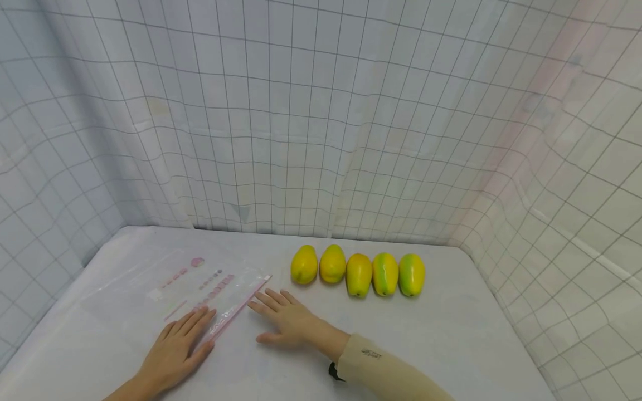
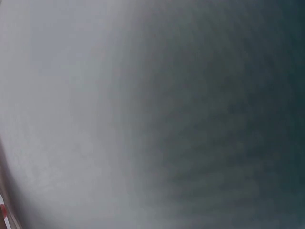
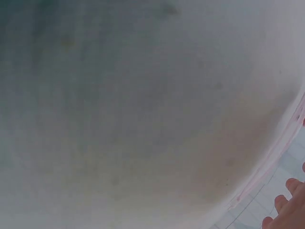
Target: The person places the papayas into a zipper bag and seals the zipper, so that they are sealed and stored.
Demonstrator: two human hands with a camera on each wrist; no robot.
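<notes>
A clear plastic zip bag with pink print and a pink edge lies flat on the table's left side. My left hand rests on its near part, fingers straight. Just right of the pink edge, my right hand is spread flat with fingers straight, holding nothing. Its fingertips are close to the edge; I cannot tell whether they touch it. Beyond it stand several yellow, mango-like fruits in a row, some with green streaks. The left wrist view is mostly a blurred surface; the right wrist view shows fingers at its lower right corner.
A white cloth covers the table. Gridded white curtains enclose it at the back and both sides. The row of fruits sits near the back edge, right of the bag.
</notes>
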